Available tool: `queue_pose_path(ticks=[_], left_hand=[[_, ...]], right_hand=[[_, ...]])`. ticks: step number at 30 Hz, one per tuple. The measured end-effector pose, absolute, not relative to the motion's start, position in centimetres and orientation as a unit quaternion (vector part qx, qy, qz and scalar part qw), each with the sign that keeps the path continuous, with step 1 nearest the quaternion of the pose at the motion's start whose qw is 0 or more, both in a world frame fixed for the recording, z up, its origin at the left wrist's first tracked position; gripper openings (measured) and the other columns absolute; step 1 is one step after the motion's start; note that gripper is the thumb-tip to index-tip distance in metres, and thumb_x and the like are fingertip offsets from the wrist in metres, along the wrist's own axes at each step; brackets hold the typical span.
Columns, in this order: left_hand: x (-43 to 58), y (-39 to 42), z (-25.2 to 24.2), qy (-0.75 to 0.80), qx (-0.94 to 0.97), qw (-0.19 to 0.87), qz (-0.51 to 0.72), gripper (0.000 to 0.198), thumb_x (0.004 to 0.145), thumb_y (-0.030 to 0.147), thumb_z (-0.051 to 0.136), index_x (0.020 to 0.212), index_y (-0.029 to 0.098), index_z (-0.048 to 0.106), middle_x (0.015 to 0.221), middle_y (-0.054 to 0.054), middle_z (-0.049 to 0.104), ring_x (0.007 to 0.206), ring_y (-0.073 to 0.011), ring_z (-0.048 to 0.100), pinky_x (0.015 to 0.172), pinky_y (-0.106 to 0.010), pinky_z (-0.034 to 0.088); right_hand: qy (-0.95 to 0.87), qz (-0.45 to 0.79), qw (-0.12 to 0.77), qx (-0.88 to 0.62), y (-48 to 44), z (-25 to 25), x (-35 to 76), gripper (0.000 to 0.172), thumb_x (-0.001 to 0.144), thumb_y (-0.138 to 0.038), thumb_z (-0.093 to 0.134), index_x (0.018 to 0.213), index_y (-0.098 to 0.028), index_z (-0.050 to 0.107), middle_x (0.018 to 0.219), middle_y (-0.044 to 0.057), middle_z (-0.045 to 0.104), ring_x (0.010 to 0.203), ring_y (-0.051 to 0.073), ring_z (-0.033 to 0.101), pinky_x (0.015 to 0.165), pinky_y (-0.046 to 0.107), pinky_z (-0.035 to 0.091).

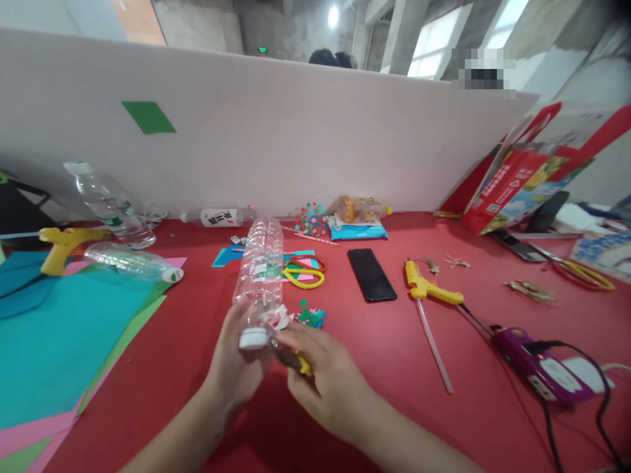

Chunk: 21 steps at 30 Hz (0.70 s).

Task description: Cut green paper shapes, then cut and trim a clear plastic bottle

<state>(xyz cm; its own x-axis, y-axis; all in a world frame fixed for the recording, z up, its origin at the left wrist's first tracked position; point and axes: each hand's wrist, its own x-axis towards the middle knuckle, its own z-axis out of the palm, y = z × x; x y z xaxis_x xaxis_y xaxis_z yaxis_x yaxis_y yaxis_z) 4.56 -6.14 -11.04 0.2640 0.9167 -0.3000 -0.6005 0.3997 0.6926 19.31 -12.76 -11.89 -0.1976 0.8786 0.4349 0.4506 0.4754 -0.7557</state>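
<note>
Remotely, I'm steadying the bottle [261,263] over the table [369,335], left hand [236,351] grasping its neck; my right hand [323,371] is gripping a tool [290,358] beside the cap [253,338], ideally angling it away from me.

This is a craft workplace in a concrete hall [283,29]: behind the white partition [276,138] stand pillars [401,33] and bright windows [436,43]. Before the partition, a red table [162,368] bears glue guns [419,286] and coloured paper [64,341].
</note>
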Motion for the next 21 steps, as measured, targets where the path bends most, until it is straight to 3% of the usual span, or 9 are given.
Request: queue_pose_path(ticks=[2,4,7,11,15,21], left_hand=[[4.7,-6.2,-11.4,0.365,0.255,0.730,0.517,0.041,0.061,0.043,0.084,0.089,0.016,0.069,0.066,0.001,0.067,0.053,-0.0125,0.061,0.047,-0.020,0.051],[5.0,-6.7,-11.7,0.382,0.311,0.710,0.503,0.046,0.061,0.044,0.085,0.096,0.017,0.070,0.065,0.002,0.064,0.051,-0.0115,0.057,0.043,-0.019,0.047],[5.5,-7.5,-12.0,0.386,0.379,0.700,0.466,0.045,0.063,0.048,0.083,0.092,0.017,0.070,0.062,0.002,0.059,0.051,-0.0107,0.054,0.044,-0.019,0.044],[5.5,-7.6,-12.1,0.357,0.405,0.706,0.458,0.038,0.066,0.049,0.081,0.083,0.017,0.069,0.062,0.002,0.057,0.051,-0.0095,0.050,0.049,-0.020,0.046],[5.2,-7.4,-12.1,0.364,0.395,0.700,0.470,0.033,0.071,0.045,0.078,0.086,0.017,0.069,0.067,0.000,0.061,0.053,-0.0100,0.052,0.051,-0.020,0.046],[5.0,-7.1,-12.0,0.369,0.403,0.697,0.464,0.030,0.071,0.042,0.078,0.085,0.017,0.068,0.061,0.001,0.057,0.051,-0.0106,0.050,0.048,-0.020,0.043]], right_hand=[[-0.678,0.249,0.473,-0.504,-12.5,-11.7,20.2,0.027,0.091,-0.015,0.048,0.115,-0.022,0.058,0.100,0.004,0.068,0.086,0.018,0.063,0.077,0.028,0.050],[-0.616,0.247,0.489,-0.566,-12.2,-11.1,21.1,0.015,0.090,-0.023,0.054,0.105,-0.023,0.057,0.081,-0.001,0.062,0.065,0.015,0.058,0.060,0.026,0.046],[-0.588,0.272,0.479,-0.593,-11.8,-10.3,22.2,0.022,0.085,-0.028,0.061,0.101,-0.025,0.049,0.073,-0.006,0.054,0.054,0.013,0.050,0.050,0.023,0.038],[-0.679,0.222,0.406,-0.571,-11.8,-9.8,23.0,0.002,0.092,-0.024,0.051,0.090,-0.023,0.052,0.074,-0.002,0.056,0.063,0.016,0.053,0.057,0.026,0.039],[-0.729,0.149,0.357,-0.565,-11.8,-9.4,23.5,0.026,0.094,-0.032,0.053,0.113,-0.019,0.063,0.093,0.008,0.067,0.085,0.024,0.061,0.073,0.034,0.045],[-0.724,0.129,0.352,-0.579,-11.9,-8.8,23.5,0.040,0.090,-0.029,0.048,0.119,-0.010,0.067,0.087,0.011,0.066,0.078,0.025,0.061,0.068,0.036,0.047]])
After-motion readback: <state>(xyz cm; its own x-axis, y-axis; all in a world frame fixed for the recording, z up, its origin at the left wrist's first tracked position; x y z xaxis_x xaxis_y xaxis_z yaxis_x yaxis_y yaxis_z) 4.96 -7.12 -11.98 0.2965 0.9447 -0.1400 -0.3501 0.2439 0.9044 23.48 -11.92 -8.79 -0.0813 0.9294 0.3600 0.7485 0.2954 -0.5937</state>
